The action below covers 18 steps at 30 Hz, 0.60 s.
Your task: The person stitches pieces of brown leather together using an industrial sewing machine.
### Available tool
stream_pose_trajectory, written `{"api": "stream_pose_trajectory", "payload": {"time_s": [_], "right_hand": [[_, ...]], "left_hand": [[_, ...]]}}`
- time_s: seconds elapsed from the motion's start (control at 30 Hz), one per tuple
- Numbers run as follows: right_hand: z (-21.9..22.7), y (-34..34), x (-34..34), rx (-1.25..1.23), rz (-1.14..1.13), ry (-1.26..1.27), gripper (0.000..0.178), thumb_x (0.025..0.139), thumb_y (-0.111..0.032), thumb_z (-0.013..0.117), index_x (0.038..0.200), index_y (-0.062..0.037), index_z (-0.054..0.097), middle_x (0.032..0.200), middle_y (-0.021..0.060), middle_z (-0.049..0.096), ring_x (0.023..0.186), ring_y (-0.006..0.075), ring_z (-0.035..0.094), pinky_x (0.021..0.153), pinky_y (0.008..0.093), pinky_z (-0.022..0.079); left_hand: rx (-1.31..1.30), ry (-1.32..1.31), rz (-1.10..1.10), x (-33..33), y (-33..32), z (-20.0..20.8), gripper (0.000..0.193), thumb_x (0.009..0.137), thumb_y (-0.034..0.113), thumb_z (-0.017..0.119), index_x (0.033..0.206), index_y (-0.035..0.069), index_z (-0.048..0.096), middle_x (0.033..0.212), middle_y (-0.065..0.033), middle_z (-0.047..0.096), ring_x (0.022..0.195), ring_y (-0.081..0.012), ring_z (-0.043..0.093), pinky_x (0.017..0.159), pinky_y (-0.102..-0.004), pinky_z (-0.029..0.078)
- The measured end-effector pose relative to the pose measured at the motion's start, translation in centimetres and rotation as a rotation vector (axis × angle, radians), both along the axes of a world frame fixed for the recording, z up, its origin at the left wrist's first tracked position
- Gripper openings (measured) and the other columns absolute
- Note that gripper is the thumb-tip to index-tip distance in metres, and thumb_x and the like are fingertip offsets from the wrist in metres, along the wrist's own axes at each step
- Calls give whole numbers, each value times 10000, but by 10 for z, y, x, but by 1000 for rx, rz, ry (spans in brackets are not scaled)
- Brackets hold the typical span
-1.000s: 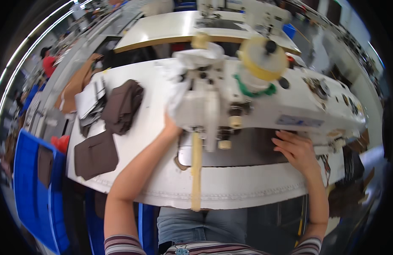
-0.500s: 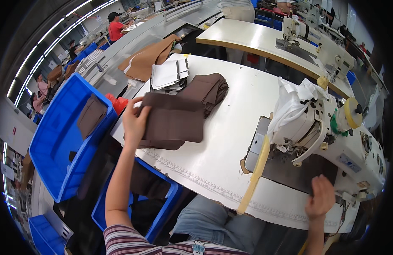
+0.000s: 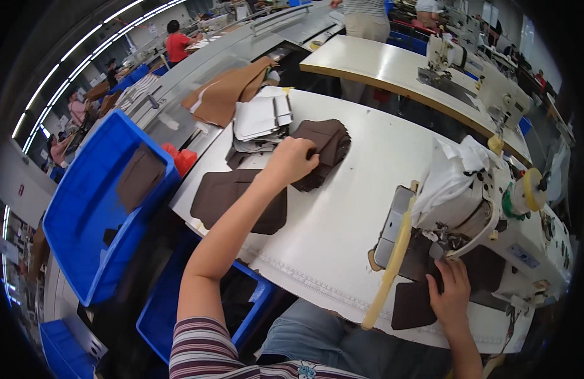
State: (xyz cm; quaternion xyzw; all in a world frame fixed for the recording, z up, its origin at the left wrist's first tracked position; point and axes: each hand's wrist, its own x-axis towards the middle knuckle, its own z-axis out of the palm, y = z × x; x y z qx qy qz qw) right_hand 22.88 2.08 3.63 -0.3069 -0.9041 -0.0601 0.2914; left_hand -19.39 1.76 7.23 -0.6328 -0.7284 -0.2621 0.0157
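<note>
My left hand point(image 3: 291, 163) reaches across the table with bent fingers closed at the near edge of a stack of dark brown fabric pieces point(image 3: 327, 140). Below that wrist lies another dark brown piece or pile point(image 3: 226, 196), partly covered by my forearm. At the right, my right hand point(image 3: 451, 294) grips a dark brown fabric piece point(image 3: 413, 307) in front of the sewing machine point(image 3: 462, 196). Its fingertips are close to the presser foot, and the thumb rests on the cloth. The hand hides part of this piece.
A white-and-grey pile of pieces point(image 3: 260, 120) sits beside the stack, with brown fabric point(image 3: 229, 91) behind it. Blue bins point(image 3: 74, 252) stand at the left and under the table edge point(image 3: 267, 292). A yellow strip point(image 3: 390, 268) runs beside the machine. People work farther back.
The brown piece lifted by my left hand has left it; a similar piece is now under my right hand at the machine. My left hand has moved right to the stack.
</note>
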Motion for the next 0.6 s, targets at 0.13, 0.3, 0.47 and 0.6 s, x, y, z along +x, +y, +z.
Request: {"api": "stream_pose_trajectory", "payload": {"time_s": [0.13, 0.3, 0.47, 0.6], "right_hand": [[-24, 2, 9, -232, 7, 56, 257, 795, -47, 696, 1037, -4, 620, 928, 154, 628, 873, 329, 632, 783, 399, 501], [-22, 6, 10, -654, -29, 427, 318, 823, -18, 654, 1134, 4, 593, 1009, 183, 608, 970, 354, 599, 876, 394, 459], [-14, 8, 12, -157, -5, -72, 402, 735, -79, 739, 1121, -33, 635, 1185, 179, 533, 1159, 389, 491, 975, 453, 411], [-6, 17, 21, -63, 131, -237, 358, 741, -50, 658, 1094, 2, 631, 1084, 145, 610, 1066, 299, 578, 902, 405, 485]], "left_hand": [[-4, 84, 27, 3, 9, -7, 202, 787, 115, 635, 918, -19, 710, 846, -201, 683, 795, -358, 663, 781, -392, 527], [191, 171, 68, -3, 9, -7, 137, 837, 110, 632, 904, 7, 692, 813, -159, 674, 748, -338, 653, 681, -401, 520], [316, 130, -264, 66, -23, 11, 200, 819, 16, 617, 1013, 31, 665, 715, -127, 605, 639, -317, 606, 573, -401, 486], [-118, -93, -555, 132, -57, -11, 373, 742, -14, 594, 1108, 1, 662, 741, -168, 629, 660, -331, 624, 609, -411, 498]]}}
